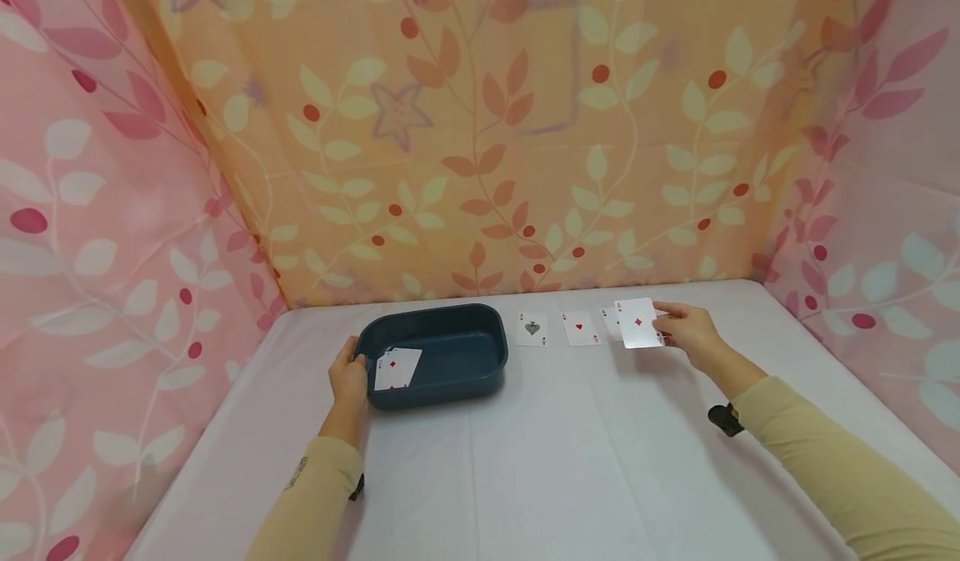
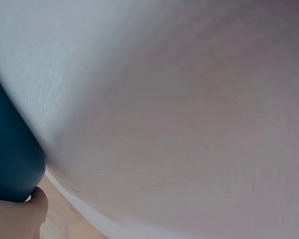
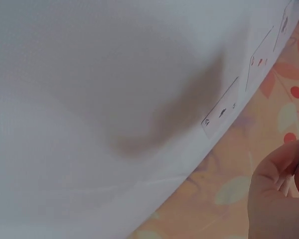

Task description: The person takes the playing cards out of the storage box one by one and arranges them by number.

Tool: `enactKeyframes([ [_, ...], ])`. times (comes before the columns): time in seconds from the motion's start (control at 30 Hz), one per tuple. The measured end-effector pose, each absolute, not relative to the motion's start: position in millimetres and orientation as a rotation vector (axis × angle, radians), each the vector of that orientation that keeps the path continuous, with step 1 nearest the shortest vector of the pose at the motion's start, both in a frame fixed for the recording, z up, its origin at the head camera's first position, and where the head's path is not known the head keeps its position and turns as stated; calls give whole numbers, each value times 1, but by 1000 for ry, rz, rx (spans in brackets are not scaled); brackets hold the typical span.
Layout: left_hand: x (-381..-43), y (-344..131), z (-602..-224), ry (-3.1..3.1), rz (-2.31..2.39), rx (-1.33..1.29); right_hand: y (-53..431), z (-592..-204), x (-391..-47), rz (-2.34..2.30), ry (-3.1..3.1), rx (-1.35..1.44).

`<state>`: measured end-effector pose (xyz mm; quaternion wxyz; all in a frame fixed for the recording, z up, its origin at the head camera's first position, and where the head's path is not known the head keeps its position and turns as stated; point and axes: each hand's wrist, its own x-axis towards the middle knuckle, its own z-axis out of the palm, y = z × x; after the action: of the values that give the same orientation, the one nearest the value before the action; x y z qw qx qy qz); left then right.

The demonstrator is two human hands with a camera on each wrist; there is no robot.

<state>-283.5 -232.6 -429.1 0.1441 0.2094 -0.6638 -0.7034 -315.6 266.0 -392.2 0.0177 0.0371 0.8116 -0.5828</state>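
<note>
Presently my right fingers (image 1: 675, 309) are pinching a diamond card (image 1: 636, 330) above the desk (image 1: 562, 444), near its far edge; my left fingers (image 1: 348, 353) are gripping the tray (image 1: 442, 399) by its left end. Seemingly I'm laying out a row; next move likely calling for lowering it flat, releasing.

At lower centre in the head view, I could pass over the smooth white tablecloth (image 1: 547, 469) between my beige sleeves (image 1: 847, 461). Left of centre, the dark-blue, walled rectangular tray (image 1: 450, 393) blocks me; beside it, the flat white ace-of-spades playing card (image 1: 532, 328) hardly does. Orange leaf-patterned fabric (image 1: 450, 169) bars the upper centre.
</note>
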Motion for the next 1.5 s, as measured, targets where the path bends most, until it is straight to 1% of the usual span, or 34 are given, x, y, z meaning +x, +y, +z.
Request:
enactKeyframes([
  [0.33, -282, -233, -429, -1918, -2025, 605, 276, -396, -318, -1834, 2492, 212],
  [0.8, -283, -232, -430, -1936, -2006, 623, 290, -410, -326, -1861, 2497, 437],
  [1.3, -285, -232, -429, -1936, -2001, 632, 305, -423, -348, -1840, 2540, 540],
  [1.5, -285, -232, -429, -1917, -2006, 636, 307, -427, -356, -1964, 2468, 640],
])
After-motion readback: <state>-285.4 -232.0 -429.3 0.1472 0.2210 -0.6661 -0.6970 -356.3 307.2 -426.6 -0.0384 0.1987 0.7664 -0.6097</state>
